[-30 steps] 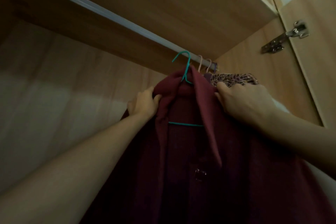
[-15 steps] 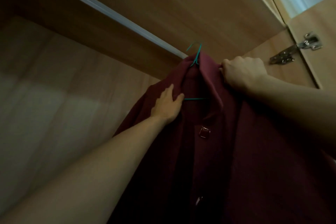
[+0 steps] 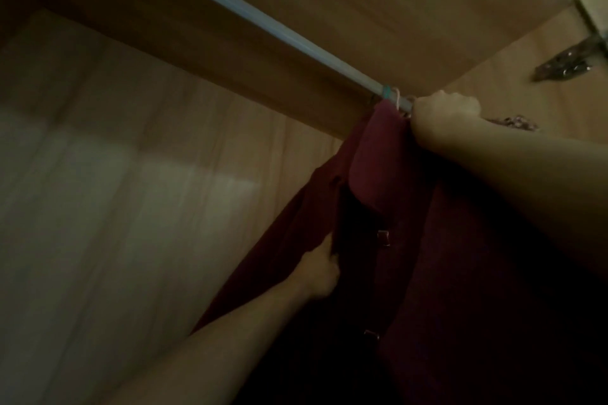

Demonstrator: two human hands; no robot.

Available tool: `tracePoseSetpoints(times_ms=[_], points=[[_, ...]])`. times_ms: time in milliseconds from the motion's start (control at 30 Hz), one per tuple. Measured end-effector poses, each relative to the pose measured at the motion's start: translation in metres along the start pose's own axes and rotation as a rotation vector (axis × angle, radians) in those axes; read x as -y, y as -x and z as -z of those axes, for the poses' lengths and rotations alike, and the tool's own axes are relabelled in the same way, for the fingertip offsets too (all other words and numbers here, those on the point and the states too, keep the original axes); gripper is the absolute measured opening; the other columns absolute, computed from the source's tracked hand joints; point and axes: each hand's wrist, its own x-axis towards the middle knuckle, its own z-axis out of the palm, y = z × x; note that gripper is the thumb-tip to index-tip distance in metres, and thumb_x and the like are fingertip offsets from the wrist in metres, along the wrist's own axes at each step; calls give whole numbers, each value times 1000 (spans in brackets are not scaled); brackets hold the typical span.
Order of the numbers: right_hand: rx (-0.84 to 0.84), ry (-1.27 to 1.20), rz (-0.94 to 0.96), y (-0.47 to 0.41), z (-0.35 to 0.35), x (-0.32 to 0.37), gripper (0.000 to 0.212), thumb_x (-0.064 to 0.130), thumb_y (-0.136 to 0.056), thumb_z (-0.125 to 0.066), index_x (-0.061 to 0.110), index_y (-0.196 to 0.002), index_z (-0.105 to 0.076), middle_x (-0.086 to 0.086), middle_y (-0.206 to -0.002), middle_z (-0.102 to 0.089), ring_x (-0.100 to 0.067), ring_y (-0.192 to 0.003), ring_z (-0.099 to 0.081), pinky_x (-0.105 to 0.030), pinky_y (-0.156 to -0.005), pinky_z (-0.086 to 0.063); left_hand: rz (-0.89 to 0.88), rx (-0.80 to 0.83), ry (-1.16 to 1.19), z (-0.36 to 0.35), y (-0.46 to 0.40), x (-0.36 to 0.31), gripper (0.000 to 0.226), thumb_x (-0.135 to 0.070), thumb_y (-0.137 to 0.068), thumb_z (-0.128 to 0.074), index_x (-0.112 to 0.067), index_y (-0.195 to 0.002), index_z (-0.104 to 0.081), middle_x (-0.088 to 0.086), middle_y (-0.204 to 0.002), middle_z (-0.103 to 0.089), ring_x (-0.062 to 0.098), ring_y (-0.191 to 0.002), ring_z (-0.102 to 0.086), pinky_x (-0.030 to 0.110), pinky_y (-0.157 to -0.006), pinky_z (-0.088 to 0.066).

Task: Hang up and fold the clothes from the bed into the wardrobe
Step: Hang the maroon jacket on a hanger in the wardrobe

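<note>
A dark red buttoned garment [image 3: 460, 256] hangs from a teal hanger whose hook [image 3: 387, 91] sits over the wardrobe's silver rail [image 3: 250, 15]. My right hand [image 3: 442, 117] grips the garment's shoulder right under the rail, next to the hook. Lower down, my left hand [image 3: 319, 268] pinches the front edge of the red cloth beside the button placket. Most of the hanger is hidden inside the garment.
A patterned garment [image 3: 515, 123] shows behind my right forearm, with a pink hanger hook [image 3: 398, 99] beside the teal one. A metal door hinge [image 3: 566, 66] sits at the upper right. The wardrobe's back panel [image 3: 115, 207] spreads to the left, the top shelf [image 3: 378, 3] just above the rail.
The red garment has gone up and to the right, and its teal hook now sits over the rail. My left hand slid down from the collar to the front edge.
</note>
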Motion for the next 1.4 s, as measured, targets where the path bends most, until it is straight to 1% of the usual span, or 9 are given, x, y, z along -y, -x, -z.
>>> tracePoseSetpoints(times_ms=[133, 267, 433, 533, 667, 900, 1067, 1233, 1400], points=[[6, 7, -63, 15, -15, 2, 36, 18, -102, -31, 8, -129, -52, -14, -118, -57, -32, -115, -54, -42, -90, -40, -34, -42, 1, -11, 21, -8, 55, -20, -105, -32, -30, -156, -15, 12, -152, -41, 29, -139, -39, 25, -110, -27], [-36, 205, -29, 50, -40, 3, 55, 29, -101, -23, 6, -150, -22, -24, -147, -31, -37, -136, -28, -51, -112, -20, -44, 92, -72, -27, 43, -14, 52, -33, -107, -25, -21, -156, -15, 2, -164, -5, 22, -151, 2, 33, -120, -2], [-4, 218, 62, 111, -69, -1, 65, 43, -100, -21, 11, -154, -8, -27, -158, -3, -42, -147, 2, -61, -115, 0, -7, 102, -173, -42, 80, 5, 58, -47, -104, -25, -33, -155, -1, -10, -163, 8, 16, -150, 6, 47, -122, -7], [25, 184, 128, 158, -83, 2, 70, 48, -97, -19, 11, -154, -4, -26, -159, -3, -39, -148, -1, -60, -116, -1, -55, 119, -290, -44, 110, 16, 59, -46, -104, -25, -32, -156, 1, -15, -162, 10, 10, -149, 7, 44, -120, -14], [37, 139, 196, 220, -97, 7, 70, 44, -95, -26, 4, -153, -18, -26, -158, -12, -37, -147, -11, -54, -119, -1, -191, 55, -788, -41, 149, 36, 65, -53, -97, -10, -30, -156, 3, -8, -164, 8, 14, -151, -1, 45, -120, -12], [266, -28, 338, 329, -105, 34, 80, 48, -97, -31, -7, -151, -11, -29, -157, -10, -39, -147, -9, -53, -120, 2, -57, 130, -734, -45, 202, 61, 63, -51, -102, -22, -35, -154, 10, -11, -162, 16, 11, -150, 6, 42, -122, -8], [552, -203, 345, 412, -110, 41, 80, 35, -67, -80, -13, -127, -55, -33, -135, -49, -43, -126, -50, -50, -107, -32, 146, 247, -707, -41, 251, 51, 63, -50, -102, -22, -33, -155, 6, -10, -163, 12, 11, -150, 7, 44, -122, -4], [758, -390, 379, 464, -85, 35, 73, 44, -99, -34, 1, -154, -9, -18, -161, -10, -29, -149, -10, -43, -119, 3, 305, 327, -685, -26, 317, 26, 62, -50, -102, -21, -31, -156, 5, -9, -162, 16, 12, -149, 10, 46, -121, 2], [919, -467, 439, 499, -53, 22, 74, 48, -101, -29, 6, -155, -1, -12, -162, -7, -25, -148, -13, -41, -120, -4, 404, 376, -732, -25, 390, -1, 63, -49, -102, -20, -29, -155, 7, -5, -161, 20, 16, -150, 9, 48, -121, 1]])
